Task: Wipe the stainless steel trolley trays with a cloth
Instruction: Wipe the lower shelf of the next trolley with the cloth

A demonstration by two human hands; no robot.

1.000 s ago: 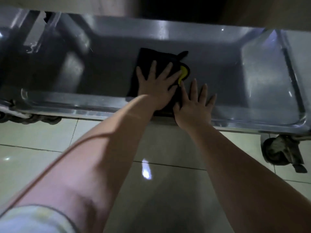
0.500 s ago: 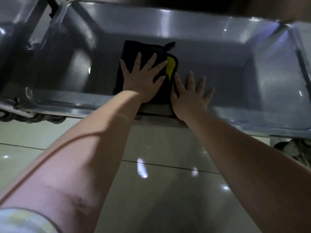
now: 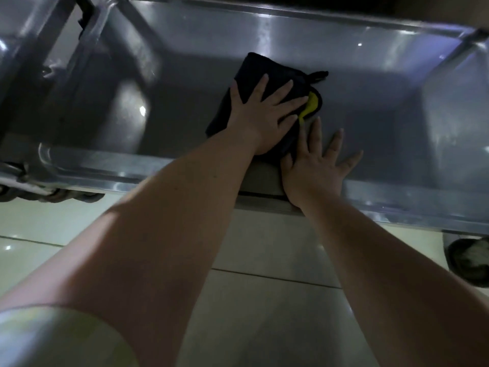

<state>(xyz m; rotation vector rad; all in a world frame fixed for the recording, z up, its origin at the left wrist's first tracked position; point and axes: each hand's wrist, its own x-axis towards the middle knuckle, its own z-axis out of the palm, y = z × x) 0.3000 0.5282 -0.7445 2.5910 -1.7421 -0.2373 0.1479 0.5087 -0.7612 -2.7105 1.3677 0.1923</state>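
Observation:
A folded black cloth [image 3: 267,72] with a yellow underside and a small hanging loop lies flat in the low stainless steel trolley tray [image 3: 383,107]. My left hand [image 3: 262,112] presses down on the cloth with straight, spread fingers. Just to its right, my right hand [image 3: 315,162] lies flat on the bare tray floor, its fingers spread and its index finger against the cloth's yellow edge. Both wrists cross the tray's front rim.
The tray's front rim [image 3: 111,168] runs across the view above a pale tiled floor [image 3: 264,300]. A trolley upright [image 3: 87,35] stands at the tray's left end. A caster wheel [image 3: 468,260] sits at the lower right, a chain [image 3: 47,197] under the left corner.
The cloth and my left hand have slid a little to the right and further into the tray. My right hand has moved along beside them, still flat on the steel.

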